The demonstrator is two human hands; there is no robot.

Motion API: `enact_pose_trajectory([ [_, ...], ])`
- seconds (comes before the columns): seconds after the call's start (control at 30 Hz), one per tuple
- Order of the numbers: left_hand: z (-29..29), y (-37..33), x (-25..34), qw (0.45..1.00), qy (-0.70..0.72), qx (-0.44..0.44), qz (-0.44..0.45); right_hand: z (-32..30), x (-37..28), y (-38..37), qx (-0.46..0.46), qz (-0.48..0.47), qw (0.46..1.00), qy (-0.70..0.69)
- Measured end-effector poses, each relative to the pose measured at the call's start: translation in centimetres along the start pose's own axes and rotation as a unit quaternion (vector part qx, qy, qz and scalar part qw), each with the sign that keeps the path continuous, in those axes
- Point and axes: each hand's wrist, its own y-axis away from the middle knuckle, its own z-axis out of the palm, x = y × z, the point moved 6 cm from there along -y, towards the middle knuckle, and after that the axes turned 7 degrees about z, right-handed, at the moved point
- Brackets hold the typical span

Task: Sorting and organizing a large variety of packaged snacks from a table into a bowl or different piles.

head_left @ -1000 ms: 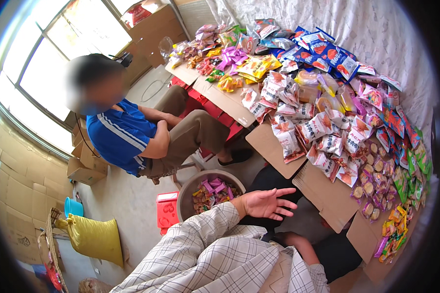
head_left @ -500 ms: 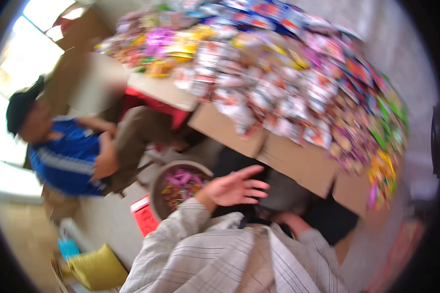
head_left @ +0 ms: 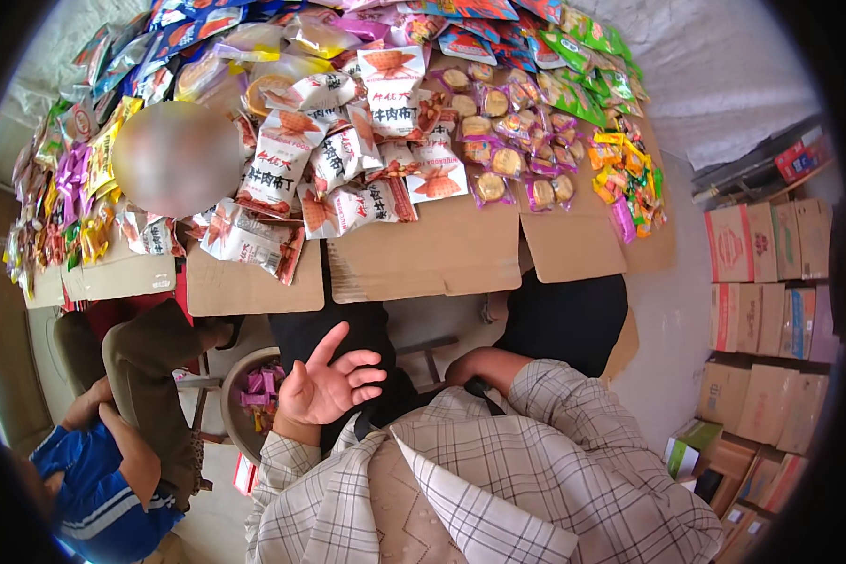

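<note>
My left hand (head_left: 334,383) is raised over my lap, palm up with the fingers spread, and it holds nothing. Just left of it stands a round tub (head_left: 238,414) of small purple and orange wrapped sweets. My right hand (head_left: 468,368) rests low by my dark trouser leg (head_left: 566,324); its fingers are hidden. Beyond both hands, white and red-brown snack packets (head_left: 282,169) lie heaped on flattened cardboard (head_left: 423,268) that covers the table. Round biscuits in clear and purple wrappers (head_left: 508,162) lie to their right.
A person in a blue top (head_left: 113,489) sits at the lower left, arms folded together. Green packets (head_left: 578,80) and small yellow-orange packets (head_left: 625,169) lie on the table's right side. Cardboard boxes (head_left: 752,310) are stacked along the right. A blurred patch covers part of the heap.
The view has swung right and become sharper. The seated person now appears lower left, and the stacked boxes have come into sight. My left hand stays open and raised.
</note>
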Motion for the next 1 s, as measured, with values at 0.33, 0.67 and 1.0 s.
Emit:
enact_pose_trajectory([
  [0.33,-0.4,-0.4,-0.9,0.995,0.045,-0.061,-0.06,1.2,-1.9,4.8,0.0,0.116,0.988,-0.101],
  [0.67,-0.7,-0.1,-0.7,0.998,0.031,-0.036,-0.046,-4.7,-5.7,0.8,-0.011,0.341,0.936,0.08],
  [1.0,-0.9,0.1,-0.4,0.997,0.026,-0.049,-0.054,-21.1,-15.7,15.6,0.694,0.153,0.692,-0.125],
])
